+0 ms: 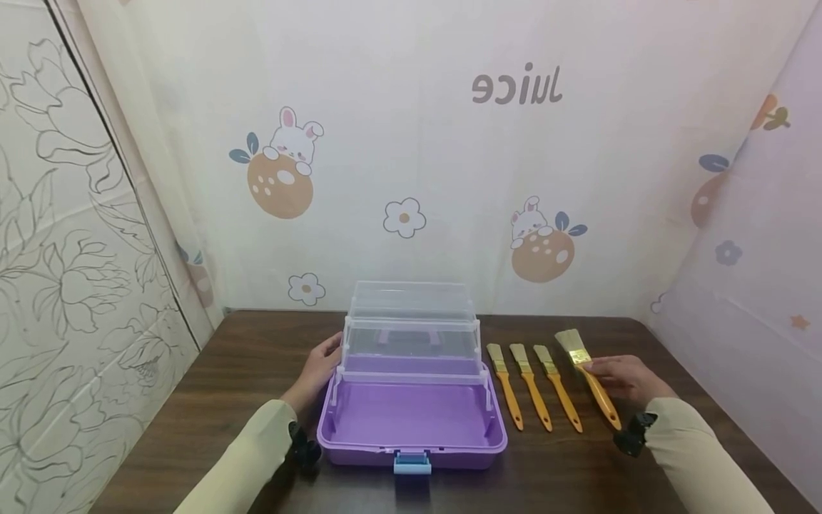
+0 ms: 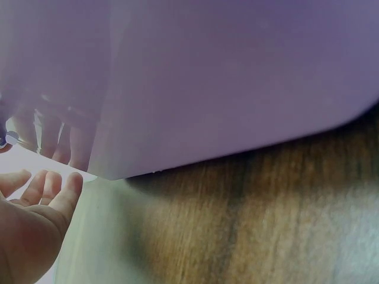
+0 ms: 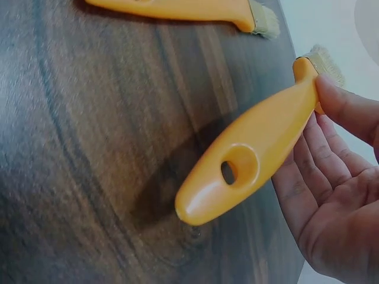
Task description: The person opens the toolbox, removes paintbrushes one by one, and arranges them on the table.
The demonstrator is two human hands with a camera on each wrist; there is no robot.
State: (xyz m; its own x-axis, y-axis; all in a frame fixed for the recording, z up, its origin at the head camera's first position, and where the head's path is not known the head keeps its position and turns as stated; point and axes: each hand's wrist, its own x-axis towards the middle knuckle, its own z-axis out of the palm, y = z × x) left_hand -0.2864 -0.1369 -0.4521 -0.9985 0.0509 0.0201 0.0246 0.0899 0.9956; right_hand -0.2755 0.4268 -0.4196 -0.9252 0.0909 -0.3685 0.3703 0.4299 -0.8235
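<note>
A purple toolbox point(image 1: 411, 414) stands on the table with its clear tiered trays point(image 1: 411, 335) raised at the back and a blue latch point(image 1: 412, 462) in front. My left hand point(image 1: 321, 368) is at the box's left rear side. Its loosely bent fingers point(image 2: 72, 192) lie close to the purple wall point(image 2: 207, 89); contact is hard to tell. On the right, my right hand point(image 1: 629, 378) pinches the widest paintbrush point(image 1: 597, 392) near its metal band, thumb on top. The brush's orange handle point(image 3: 260, 136) has a hole and casts a shadow on the table.
Three narrower paintbrushes, the left one point(image 1: 509, 396), the middle one point(image 1: 534, 396) and the right one point(image 1: 561, 396), lie side by side between box and right hand. The brown wooden table point(image 1: 205, 400) meets a printed curtain point(image 1: 411, 143) behind.
</note>
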